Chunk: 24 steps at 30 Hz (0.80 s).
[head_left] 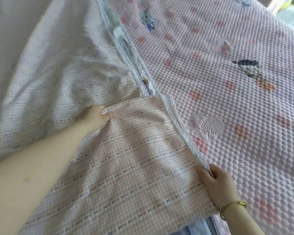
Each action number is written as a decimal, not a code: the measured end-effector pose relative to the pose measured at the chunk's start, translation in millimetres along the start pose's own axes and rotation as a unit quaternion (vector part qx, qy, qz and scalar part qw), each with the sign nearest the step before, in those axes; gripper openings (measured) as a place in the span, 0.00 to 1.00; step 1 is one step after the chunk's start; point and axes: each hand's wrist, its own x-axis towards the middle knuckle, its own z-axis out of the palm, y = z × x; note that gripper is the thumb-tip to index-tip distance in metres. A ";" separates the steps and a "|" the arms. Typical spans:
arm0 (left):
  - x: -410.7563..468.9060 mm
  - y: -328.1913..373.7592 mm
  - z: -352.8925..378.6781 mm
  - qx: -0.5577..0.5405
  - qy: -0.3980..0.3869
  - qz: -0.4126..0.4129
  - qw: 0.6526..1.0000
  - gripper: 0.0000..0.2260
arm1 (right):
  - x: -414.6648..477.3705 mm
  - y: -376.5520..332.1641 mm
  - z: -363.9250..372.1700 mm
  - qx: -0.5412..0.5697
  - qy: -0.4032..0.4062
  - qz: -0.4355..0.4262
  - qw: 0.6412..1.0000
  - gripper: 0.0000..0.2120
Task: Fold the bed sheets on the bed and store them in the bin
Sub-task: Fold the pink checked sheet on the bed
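Bed sheet, a thin pink-and-white checked cloth with rows of small dark stitches, lies rumpled across the left half of the bed, its near part spread flat and its far part heaped in soft folds. Its right edge runs beside the pale stitched trim of a pink quilted cover, which fills the right half of the bed and is patterned with honeycomb dimples, pink dots, shell shapes and a few dark printed figures. The left grip reaches in from the lower left and grasps a fold of the sheet near the middle: the thumb lies on top, while the fingers are tucked under the cloth (their outline shows faintly through it). The right grip, with a gold bracelet at the wrist, pinches the sheet's edge low on the right, just beside the trim. Plain white cloth fills the upper left, and a strip of blue striped fabric shows below the sheet's near edge.
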 end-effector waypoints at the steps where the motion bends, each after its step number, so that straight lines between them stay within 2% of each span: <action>1: -5.1 -4.2 -3.5 0.006 0.048 -0.005 0.999 0.22 | 2.1 -1.7 -0.1 -0.019 0.012 -0.020 1.000 0.19; 3: -14.4 -17.2 -8.7 0.020 0.108 -0.027 0.994 0.20 | 4.3 -7.7 1.2 -0.049 0.027 -0.051 0.997 0.17; 4: -17.4 -26.0 -10.1 0.025 0.112 -0.042 0.993 0.18 | 4.7 -12.0 3.3 -0.068 0.023 -0.063 0.995 0.16; 8: -17.8 -45.7 -7.9 0.061 0.024 -0.082 0.994 0.14 | 13.3 -24.7 14.0 -0.187 -0.033 -0.062 0.980 0.17; 11: -8.1 -35.2 -5.7 0.054 0.045 -0.057 0.996 0.20 | 19.6 -28.7 15.8 -0.162 -0.084 -0.034 0.983 0.14; 12: -6.0 -27.1 -6.3 0.055 0.079 -0.028 0.995 0.22 | 19.3 -30.8 15.7 -0.145 -0.100 -0.025 0.984 0.14; 14: -1.9 -2.6 -5.3 0.056 0.133 0.088 0.986 0.25 | 18.4 -36.3 15.6 -0.126 -0.134 -0.003 0.983 0.14; 16: -1.2 35.0 -0.8 0.073 0.106 0.238 0.963 0.28 | 13.2 -44.8 16.6 -0.139 -0.155 0.005 0.978 0.14; 17: -3.5 58.0 3.6 0.103 0.050 0.294 0.949 0.31 | 10.7 -48.2 17.6 -0.176 -0.156 -0.007 0.972 0.14; 19: -9.8 102.5 14.7 0.199 -0.098 0.340 0.914 0.35 | -0.5 -50.3 23.7 -0.279 -0.111 -0.079 0.950 0.13; 21: -10.6 127.3 26.5 0.307 -0.181 0.342 0.869 0.32 | -14.0 -41.3 30.5 -0.347 0.009 -0.220 0.912 0.04; 22: -9.3 131.0 28.4 0.342 -0.188 0.338 0.857 0.28 | -21.0 -35.9 34.1 -0.343 0.052 -0.250 0.904 0.05; 24: -6.5 119.3 27.8 0.374 -0.144 0.368 0.839 0.21 | -30.2 -20.2 37.0 -0.291 0.100 -0.296 0.904 0.12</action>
